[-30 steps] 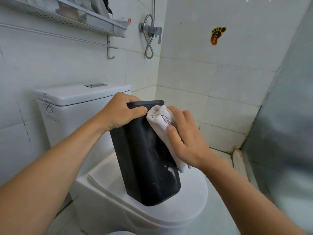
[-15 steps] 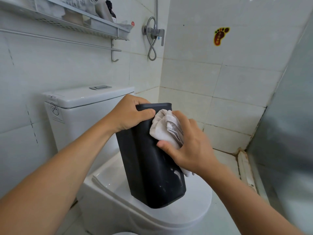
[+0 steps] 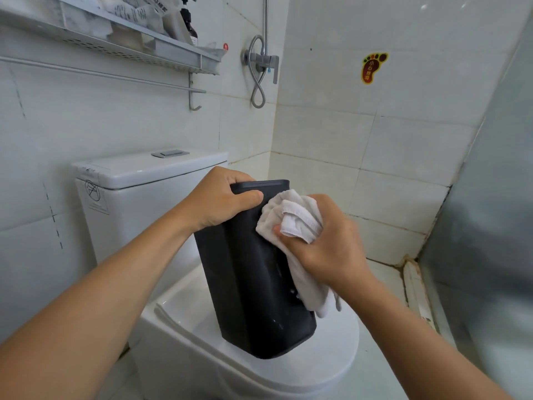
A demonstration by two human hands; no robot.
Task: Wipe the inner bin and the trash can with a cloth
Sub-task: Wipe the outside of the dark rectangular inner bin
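Observation:
A tall black bin (image 3: 251, 284) stands tilted on the closed white toilet lid (image 3: 317, 368). My left hand (image 3: 219, 200) grips its upper left rim, fingers curled over the edge and thumb on the near face. My right hand (image 3: 326, 246) holds a bunched white cloth (image 3: 291, 217) against the bin's upper right side. A loose tail of the cloth hangs down along the bin's right edge. The bin's inside is hidden from view.
The toilet cistern (image 3: 138, 183) stands behind the bin against the tiled wall. A metal shelf (image 3: 121, 44) with bottles and a towel rail hang above. A shower valve with hose (image 3: 261, 64) sits in the corner. A frosted glass partition (image 3: 490, 226) closes the right side.
My right hand has turned and shifted the cloth slightly up on the bin's upper right side. The left hand keeps its grip on the rim. The view has shifted slightly.

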